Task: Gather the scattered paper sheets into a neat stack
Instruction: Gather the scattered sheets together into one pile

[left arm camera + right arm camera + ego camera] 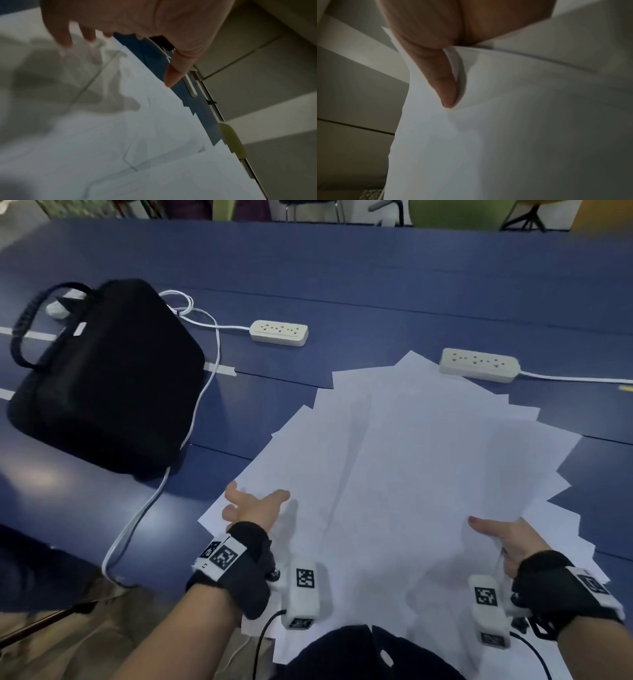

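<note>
Several white paper sheets [411, 460] lie fanned and overlapping on the blue table [342, 268], reaching to its near edge. My left hand [251, 506] hovers just above the sheets' left edge, fingers spread and relaxed, holding nothing. In the left wrist view the left hand [137, 27] casts a shadow on the sheets [120, 148]. My right hand [503, 537] pinches the right side of the sheets, thumb on top and fingers hidden beneath. The right wrist view shows the thumb [443, 83] pressed onto lifted, bent sheets [505, 135].
A black bag [109, 378] sits at the left, with a white cable [205, 378] running past it. Two white power strips [279, 333] [479, 364] lie behind the sheets; the right one touches their far edge. Chairs stand beyond the table.
</note>
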